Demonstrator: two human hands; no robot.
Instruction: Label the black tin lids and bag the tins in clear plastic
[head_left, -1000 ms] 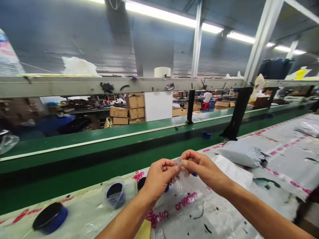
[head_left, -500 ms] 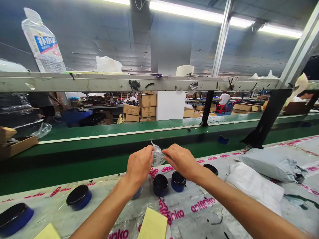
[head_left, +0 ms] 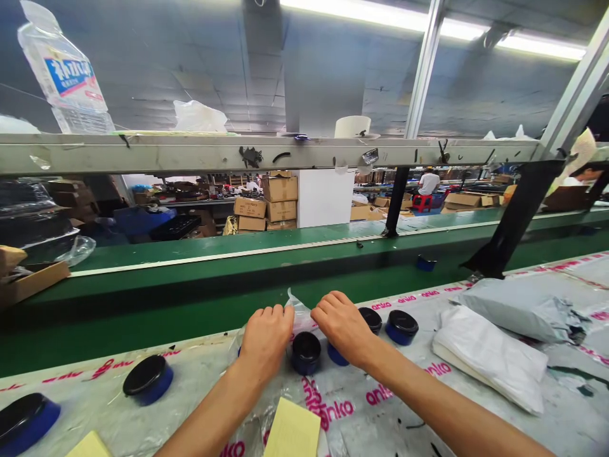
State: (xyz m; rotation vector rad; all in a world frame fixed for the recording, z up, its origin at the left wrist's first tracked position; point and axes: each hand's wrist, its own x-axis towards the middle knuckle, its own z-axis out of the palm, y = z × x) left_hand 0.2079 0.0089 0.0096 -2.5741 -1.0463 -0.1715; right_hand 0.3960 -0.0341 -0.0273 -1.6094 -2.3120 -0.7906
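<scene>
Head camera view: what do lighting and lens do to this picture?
In the head view, long white ceiling light tubes glare at the top edge; the wide lens stretches the bare left forearm toward the bottom; a blue jar's glossy black lid shows a soft sheen.

Jars (head_left: 306,353) in a row on the table (head_left: 85,387), paper note (head_left: 292,428) in front of them, folded bags (head_left: 490,355) to the right, belt (head_left: 214,251) behind the table, stacked boxes (head_left: 280,200) far behind
</scene>
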